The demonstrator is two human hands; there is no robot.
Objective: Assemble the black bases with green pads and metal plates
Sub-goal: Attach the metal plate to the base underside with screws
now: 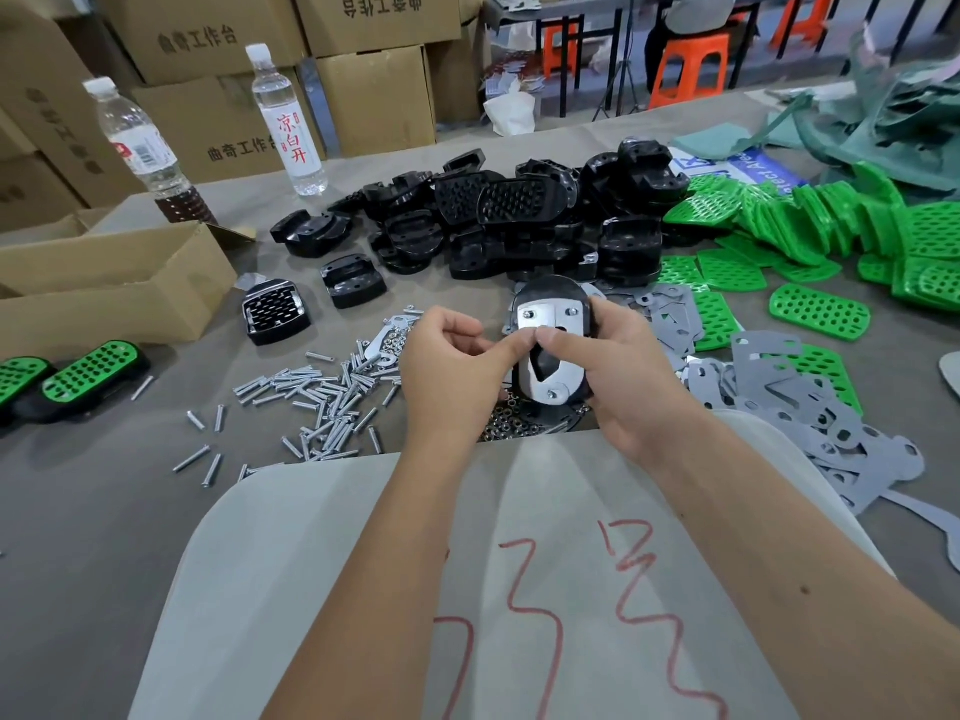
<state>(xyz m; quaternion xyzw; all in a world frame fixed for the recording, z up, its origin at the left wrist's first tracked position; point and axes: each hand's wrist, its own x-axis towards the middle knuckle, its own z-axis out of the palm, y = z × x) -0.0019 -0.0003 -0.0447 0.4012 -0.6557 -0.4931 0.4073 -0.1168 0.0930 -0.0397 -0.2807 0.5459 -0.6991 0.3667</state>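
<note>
A grey-brown surface fills the foreground; stacked cardboard boxes printed with dark characters rise behind it on the left; an open cardboard box sits at the left edge; farther back stand orange plastic stools beside a dark-framed table; the light is even and soft, with faint shadows.

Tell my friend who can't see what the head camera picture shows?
Two hands, left hand and right hand, hold a black base with a shiny metal plate on it. Around them on the table lie screws, black bases and green pads.
</note>
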